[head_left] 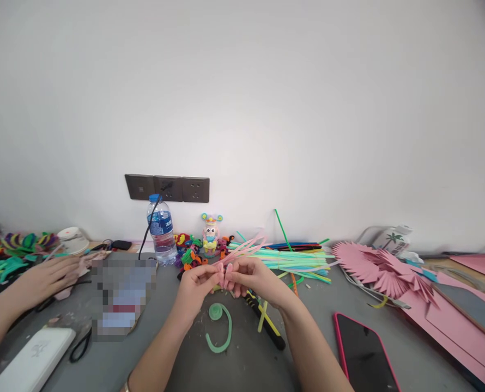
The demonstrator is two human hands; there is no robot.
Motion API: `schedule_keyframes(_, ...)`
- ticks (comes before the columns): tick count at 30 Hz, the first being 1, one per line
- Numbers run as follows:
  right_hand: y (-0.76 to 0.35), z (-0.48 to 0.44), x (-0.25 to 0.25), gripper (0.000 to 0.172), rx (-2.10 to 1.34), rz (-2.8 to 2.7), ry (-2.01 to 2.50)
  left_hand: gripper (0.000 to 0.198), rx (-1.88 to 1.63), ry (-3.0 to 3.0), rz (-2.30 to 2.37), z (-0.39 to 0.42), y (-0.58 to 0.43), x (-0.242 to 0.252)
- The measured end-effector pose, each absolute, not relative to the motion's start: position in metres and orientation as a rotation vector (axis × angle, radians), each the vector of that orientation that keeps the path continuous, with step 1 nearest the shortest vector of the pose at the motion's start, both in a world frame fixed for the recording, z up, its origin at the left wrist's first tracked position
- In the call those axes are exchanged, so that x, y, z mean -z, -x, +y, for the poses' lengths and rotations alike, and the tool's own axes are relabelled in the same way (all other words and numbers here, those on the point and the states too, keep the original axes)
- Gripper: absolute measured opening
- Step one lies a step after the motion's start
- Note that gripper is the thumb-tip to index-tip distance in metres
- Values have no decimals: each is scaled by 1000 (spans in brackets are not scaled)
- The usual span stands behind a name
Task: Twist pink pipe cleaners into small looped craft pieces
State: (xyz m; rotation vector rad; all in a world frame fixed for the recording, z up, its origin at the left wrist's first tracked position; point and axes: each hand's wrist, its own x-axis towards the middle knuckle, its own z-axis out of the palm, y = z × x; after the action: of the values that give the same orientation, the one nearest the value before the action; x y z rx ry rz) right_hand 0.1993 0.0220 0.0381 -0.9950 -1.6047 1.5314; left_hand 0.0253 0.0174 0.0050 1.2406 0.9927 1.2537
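1. Head view: the left hand and right hand meet above the grey table. Both sets of fingertips pinch a pink pipe cleaner, probably to steady it.
2. A coiled green pipe cleaner lies just below them. Another person's hand rests far left.

Bare forearms, thin band at left wrist

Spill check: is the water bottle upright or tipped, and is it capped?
Upright and capped: the water bottle stands on its base on the table, with its blue cap on top.
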Motion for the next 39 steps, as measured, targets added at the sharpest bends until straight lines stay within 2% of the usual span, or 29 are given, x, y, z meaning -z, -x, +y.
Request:
schedule_keyframes(32, -211, 22, -34, 31, -1663, -1562, 1003, 29, -1029, -1238, 893, 13, -29, -2)
schedule_keyframes(39, -209, 24, -26, 27, -1579, -1638, 1084, 38, -935, -1340, 889, 11, -28, -1)
